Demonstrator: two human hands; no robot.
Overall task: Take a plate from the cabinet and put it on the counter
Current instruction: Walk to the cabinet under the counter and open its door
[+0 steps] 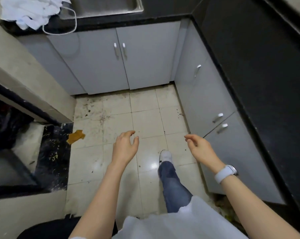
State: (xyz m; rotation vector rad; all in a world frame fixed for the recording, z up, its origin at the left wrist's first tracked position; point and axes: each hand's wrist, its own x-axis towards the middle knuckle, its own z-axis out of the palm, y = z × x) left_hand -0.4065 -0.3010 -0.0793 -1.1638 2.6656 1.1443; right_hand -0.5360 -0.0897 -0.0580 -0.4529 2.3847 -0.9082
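Observation:
No plate is in view. Grey base cabinets run under a black counter (259, 69): a two-door cabinet (121, 62) straight ahead and more doors (206, 94) along the right side. All the doors are shut. My left hand (126, 147) hovers over the tiled floor with its fingers loosely curled and nothing in it. My right hand (200, 147), with a white watch on its wrist, is also held out empty, fingers apart, just left of the right-hand cabinet doors.
A steel sink (107, 6) sits in the far counter, with a white cloth and cord (33, 11) to its left. A wall corner and a dark doorway stand on the left. A yellow scrap (75, 136) lies on the stained floor tiles.

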